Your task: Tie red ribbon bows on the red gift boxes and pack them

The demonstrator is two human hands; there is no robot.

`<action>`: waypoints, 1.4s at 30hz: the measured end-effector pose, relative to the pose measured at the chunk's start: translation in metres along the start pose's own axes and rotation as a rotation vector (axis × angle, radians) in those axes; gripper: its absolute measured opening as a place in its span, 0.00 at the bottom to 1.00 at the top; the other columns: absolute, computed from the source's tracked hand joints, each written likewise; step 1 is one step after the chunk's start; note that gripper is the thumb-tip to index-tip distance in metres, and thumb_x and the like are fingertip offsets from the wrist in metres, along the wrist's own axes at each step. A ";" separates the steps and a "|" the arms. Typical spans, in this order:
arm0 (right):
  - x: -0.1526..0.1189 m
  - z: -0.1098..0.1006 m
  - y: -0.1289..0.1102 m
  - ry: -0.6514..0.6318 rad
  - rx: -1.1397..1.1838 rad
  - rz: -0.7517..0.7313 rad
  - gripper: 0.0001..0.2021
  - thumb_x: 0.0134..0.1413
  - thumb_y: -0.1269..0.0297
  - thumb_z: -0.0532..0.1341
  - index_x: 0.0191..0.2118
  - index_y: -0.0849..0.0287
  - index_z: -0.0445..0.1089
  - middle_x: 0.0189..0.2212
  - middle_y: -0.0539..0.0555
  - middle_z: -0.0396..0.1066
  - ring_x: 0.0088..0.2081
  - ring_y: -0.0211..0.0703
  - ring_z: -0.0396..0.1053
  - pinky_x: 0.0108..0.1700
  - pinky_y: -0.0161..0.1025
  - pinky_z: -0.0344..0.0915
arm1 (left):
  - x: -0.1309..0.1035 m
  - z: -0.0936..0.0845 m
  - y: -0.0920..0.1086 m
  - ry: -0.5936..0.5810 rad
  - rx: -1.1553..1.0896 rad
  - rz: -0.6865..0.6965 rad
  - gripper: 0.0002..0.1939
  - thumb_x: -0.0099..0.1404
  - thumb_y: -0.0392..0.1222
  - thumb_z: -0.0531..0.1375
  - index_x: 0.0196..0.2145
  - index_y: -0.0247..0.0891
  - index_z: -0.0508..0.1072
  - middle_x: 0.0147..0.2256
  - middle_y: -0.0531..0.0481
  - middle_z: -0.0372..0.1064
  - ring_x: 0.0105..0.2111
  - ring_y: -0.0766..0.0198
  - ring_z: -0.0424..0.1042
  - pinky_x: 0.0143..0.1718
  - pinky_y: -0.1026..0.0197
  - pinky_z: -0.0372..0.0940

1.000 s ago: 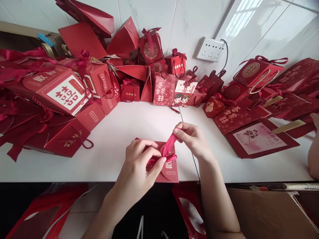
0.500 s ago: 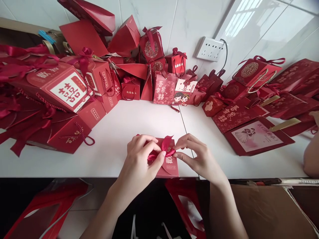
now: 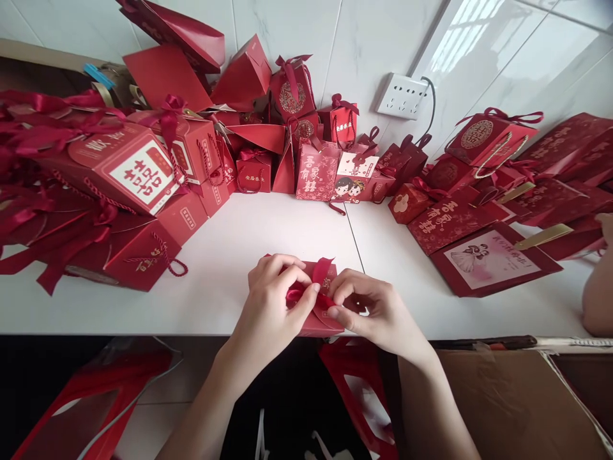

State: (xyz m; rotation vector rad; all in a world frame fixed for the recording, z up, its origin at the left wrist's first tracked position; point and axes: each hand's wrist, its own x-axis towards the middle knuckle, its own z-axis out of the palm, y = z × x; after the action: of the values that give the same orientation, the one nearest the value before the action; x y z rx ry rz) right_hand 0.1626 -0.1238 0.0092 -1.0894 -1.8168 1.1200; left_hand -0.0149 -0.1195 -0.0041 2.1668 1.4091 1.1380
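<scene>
A red gift box (image 3: pixel 318 324) with gold lettering lies at the front edge of the white table, partly covered by my hands. Across its top runs a shiny red ribbon (image 3: pixel 324 271), looped and with one end standing up. My left hand (image 3: pixel 275 300) pinches the ribbon's loop between thumb and fingers over the box's middle. On the other side, my right hand (image 3: pixel 368 306) has a ribbon end between thumb and forefinger, close to the box's right edge. The knot is mostly hidden behind my left thumb.
Red gift boxes with ribbons and cord handles (image 3: pixel 143 176) are piled at the left. More small boxes (image 3: pixel 318 169) line the wall below a power strip (image 3: pixel 403 96). Flat red bags (image 3: pixel 488 259) lie at the right, near another person's arm (image 3: pixel 598 287).
My right hand has moved slightly down and left, closer to the box, and its fingers now close on the ribbon nearer the lower right. My left hand keeps its pinch.
</scene>
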 end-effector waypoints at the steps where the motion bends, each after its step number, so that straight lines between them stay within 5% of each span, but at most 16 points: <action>1: 0.000 0.000 0.000 0.000 0.035 0.009 0.08 0.50 0.62 0.64 0.24 0.56 0.68 0.28 0.52 0.68 0.28 0.39 0.64 0.28 0.37 0.61 | 0.000 0.000 0.000 0.000 0.000 -0.002 0.06 0.63 0.38 0.55 0.28 0.39 0.68 0.37 0.49 0.67 0.43 0.60 0.67 0.48 0.54 0.61; 7: 0.001 0.003 0.008 -0.005 0.270 0.154 0.10 0.47 0.59 0.67 0.28 0.57 0.66 0.23 0.48 0.64 0.20 0.31 0.55 0.19 0.33 0.52 | -0.002 0.000 0.002 0.002 0.000 -0.019 0.06 0.63 0.37 0.56 0.27 0.39 0.67 0.36 0.50 0.67 0.43 0.60 0.66 0.49 0.54 0.59; 13: 0.001 0.005 0.011 0.013 0.412 0.150 0.11 0.51 0.57 0.64 0.37 0.54 0.65 0.25 0.46 0.64 0.14 0.24 0.45 0.13 0.29 0.41 | -0.003 0.001 0.003 -0.002 0.008 -0.022 0.06 0.63 0.37 0.56 0.28 0.39 0.67 0.36 0.51 0.66 0.42 0.61 0.66 0.49 0.54 0.59; 18: 0.000 0.006 0.008 0.025 0.361 0.182 0.11 0.49 0.58 0.65 0.35 0.56 0.67 0.31 0.50 0.70 0.11 0.23 0.52 0.08 0.29 0.41 | -0.003 0.002 0.006 -0.009 0.030 -0.023 0.06 0.63 0.36 0.55 0.28 0.39 0.66 0.36 0.51 0.66 0.41 0.61 0.66 0.48 0.54 0.58; 23: -0.002 0.005 0.008 -0.039 0.399 0.212 0.10 0.55 0.56 0.60 0.37 0.57 0.66 0.24 0.48 0.71 0.09 0.23 0.50 0.08 0.26 0.43 | -0.003 0.002 0.007 -0.038 0.028 -0.039 0.07 0.63 0.37 0.55 0.27 0.39 0.66 0.37 0.50 0.66 0.43 0.60 0.65 0.49 0.53 0.57; 29: -0.007 0.003 0.009 0.108 0.264 0.211 0.12 0.55 0.56 0.60 0.39 0.58 0.67 0.23 0.48 0.70 0.11 0.26 0.59 0.12 0.26 0.52 | -0.006 0.002 0.007 -0.043 0.036 -0.042 0.07 0.64 0.37 0.54 0.28 0.39 0.66 0.37 0.50 0.66 0.44 0.60 0.65 0.50 0.53 0.55; 34: -0.010 0.004 0.007 0.159 0.192 0.227 0.13 0.49 0.58 0.65 0.39 0.57 0.67 0.32 0.50 0.71 0.13 0.25 0.59 0.12 0.26 0.54 | -0.006 0.002 0.007 -0.040 0.039 -0.038 0.06 0.64 0.38 0.54 0.28 0.39 0.66 0.38 0.50 0.66 0.44 0.60 0.65 0.51 0.53 0.54; 42: -0.007 0.005 0.006 0.115 0.249 0.213 0.11 0.54 0.57 0.62 0.38 0.58 0.68 0.24 0.46 0.65 0.12 0.23 0.53 0.12 0.25 0.47 | -0.005 0.004 0.006 -0.034 0.026 -0.031 0.07 0.64 0.38 0.54 0.28 0.39 0.65 0.37 0.50 0.66 0.43 0.61 0.66 0.50 0.53 0.54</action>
State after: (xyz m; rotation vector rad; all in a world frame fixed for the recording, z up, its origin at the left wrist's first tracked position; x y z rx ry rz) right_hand 0.1622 -0.1300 0.0010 -1.1899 -1.4533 1.3390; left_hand -0.0091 -0.1262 -0.0045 2.1640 1.4460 1.0729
